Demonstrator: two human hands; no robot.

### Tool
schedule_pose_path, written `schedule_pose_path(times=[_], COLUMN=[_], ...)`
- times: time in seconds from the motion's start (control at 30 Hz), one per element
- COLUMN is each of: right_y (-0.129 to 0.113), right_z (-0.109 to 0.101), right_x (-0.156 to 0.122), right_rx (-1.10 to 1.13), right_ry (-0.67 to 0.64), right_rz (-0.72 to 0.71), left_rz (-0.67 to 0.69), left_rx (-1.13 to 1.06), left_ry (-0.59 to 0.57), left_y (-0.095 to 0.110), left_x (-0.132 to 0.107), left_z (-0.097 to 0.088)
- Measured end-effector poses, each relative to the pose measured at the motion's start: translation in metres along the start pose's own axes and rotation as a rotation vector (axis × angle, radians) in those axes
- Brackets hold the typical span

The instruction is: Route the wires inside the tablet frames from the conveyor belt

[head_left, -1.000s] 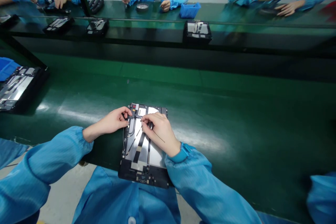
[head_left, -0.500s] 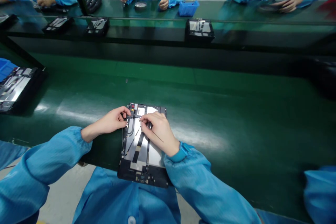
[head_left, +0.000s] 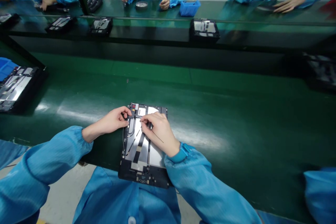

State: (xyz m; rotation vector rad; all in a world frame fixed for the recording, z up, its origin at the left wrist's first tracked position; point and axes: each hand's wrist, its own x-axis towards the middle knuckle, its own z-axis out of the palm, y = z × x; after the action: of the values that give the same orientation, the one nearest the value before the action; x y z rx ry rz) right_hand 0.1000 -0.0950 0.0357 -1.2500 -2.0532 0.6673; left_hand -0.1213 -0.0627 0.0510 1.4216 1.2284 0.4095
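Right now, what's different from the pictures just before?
On the far shelf, the open device stack right of the middle slid a little to the picture's right. A blurry dark thing came into view at the right edge. The left hand and right hand stayed put at the open tablet, which didn't visibly move.

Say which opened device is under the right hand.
The opened device at the near edge of the bench, beneath the right hand; the others sit farther from that hand.
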Motion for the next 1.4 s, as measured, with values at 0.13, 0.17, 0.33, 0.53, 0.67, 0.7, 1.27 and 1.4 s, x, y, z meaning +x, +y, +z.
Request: schedule_pose_path(times=[0.13,0.17,0.33,0.53,0.67,0.7,1.27,1.4], right_y=[-0.0007,-0.0008,-0.0011,-0.0014,-0.001,-0.0009,-0.0004,-0.0006], right_z=[0.0,0.0001,0.0004,0.0002,0.0008,0.0009,0.003,0.0026], right_x=[0.0006,0.0007,0.0006,-0.0003,-0.0007,-0.0007,-0.0001,-0.0002], right_rx=[0.0,0.001,0.0,-0.005,0.006,0.008,-0.011,-0.012], right_ry=[0.004,0.004,0.006,0.003,0.008,0.01,0.016,0.023], right_rz=[-0.001,-0.002,-0.002,-0.012,-0.015,-0.016,-0.017,-0.02], left_rz=[0.013,0.015,0.032,0.049,0.058,0.06,0.069,0.066], left_rx=[0.002,0.003,0.03,0.031,0.013,0.012,0.012,0.004], left_ry=[0.002,0.003,0.038,0.045,0.061,0.063,0.009,0.022], left_y=[-0.0019,-0.0025,-0.0041,-0.0045,-0.0073,-0.008,-0.0075,-0.0069], left_x=[0.0,-0.0001,-0.0009,-0.0016,-0.0021,-0.0022,-0.0004,-0.001], left_z=[0.0007,0.001,0.0033,0.0049,0.0056,0.0054,0.0023,0.0022])
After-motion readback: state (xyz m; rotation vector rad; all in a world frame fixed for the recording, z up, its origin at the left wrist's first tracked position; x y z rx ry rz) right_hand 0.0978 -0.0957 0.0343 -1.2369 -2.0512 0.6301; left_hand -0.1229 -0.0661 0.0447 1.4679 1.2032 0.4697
